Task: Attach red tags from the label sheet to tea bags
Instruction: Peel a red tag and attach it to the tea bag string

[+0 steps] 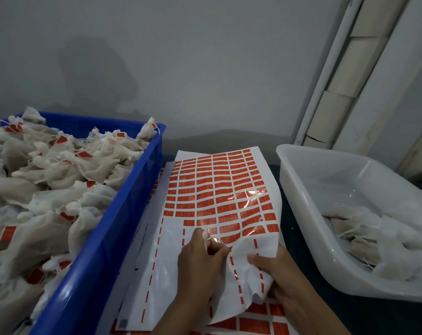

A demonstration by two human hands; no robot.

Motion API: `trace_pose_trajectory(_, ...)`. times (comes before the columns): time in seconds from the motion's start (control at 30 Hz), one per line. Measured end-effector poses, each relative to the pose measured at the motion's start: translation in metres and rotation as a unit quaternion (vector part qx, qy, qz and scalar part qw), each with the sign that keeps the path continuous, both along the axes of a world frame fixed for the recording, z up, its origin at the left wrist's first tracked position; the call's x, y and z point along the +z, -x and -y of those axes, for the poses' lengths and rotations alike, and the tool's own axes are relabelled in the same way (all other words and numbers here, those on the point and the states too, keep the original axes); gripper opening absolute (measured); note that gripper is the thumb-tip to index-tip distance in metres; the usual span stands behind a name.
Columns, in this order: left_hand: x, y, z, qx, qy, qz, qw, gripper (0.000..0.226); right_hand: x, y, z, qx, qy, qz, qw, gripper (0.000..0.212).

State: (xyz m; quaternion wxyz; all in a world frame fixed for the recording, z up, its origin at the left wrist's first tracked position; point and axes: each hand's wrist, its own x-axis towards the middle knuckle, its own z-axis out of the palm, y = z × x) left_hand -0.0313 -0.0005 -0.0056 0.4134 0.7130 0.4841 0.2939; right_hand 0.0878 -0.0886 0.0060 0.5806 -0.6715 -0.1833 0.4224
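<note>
Red tags (pixel 214 187) are seen in rows on the upper part of a white label sheet (pixel 156 274), which lies on the table (pixel 301 240) between a blue crate (pixel 103 250) on the left and a white tub (pixel 299 189) on the right. The lower part of the sheet is bare of tags, with only dashed red lines left on the backing. The sheet's near right corner is crumpled and lifted off a second tag sheet (pixel 253 321) lying beneath it.

The left hand (pixel 200 259) is placed at the lowest remaining row of tags, its fingers (pixel 205 234) drawn together in a pinch at the edge of a tag; whether the tag is already lifted cannot be told. The crumpled corner is gripped by the right hand (pixel 284 279), with the thumb curled over the paper.

Tagged tea bags (pixel 48 170) are heaped in the blue crate, many with a red tag showing on the string. Untagged tea bags (pixel 364 238) are seen in the lower end of the white tub, which is tilted up against the wall side.
</note>
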Motion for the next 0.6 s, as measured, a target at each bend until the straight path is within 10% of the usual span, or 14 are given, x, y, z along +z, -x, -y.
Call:
trace_pose_trajectory(0.4,-0.001,0.001,-0.011,0.067,0.065,0.065,0.994,0.036,0.014,0.003,0.001,-0.085,0.019,0.077,0.993,0.077)
trace_pose_trajectory(0.6,-0.002,0.001,-0.016,0.096,0.175,0.245,0.949,0.024,0.018,-0.001,0.007,-0.064,0.011,0.25,0.966,0.078)
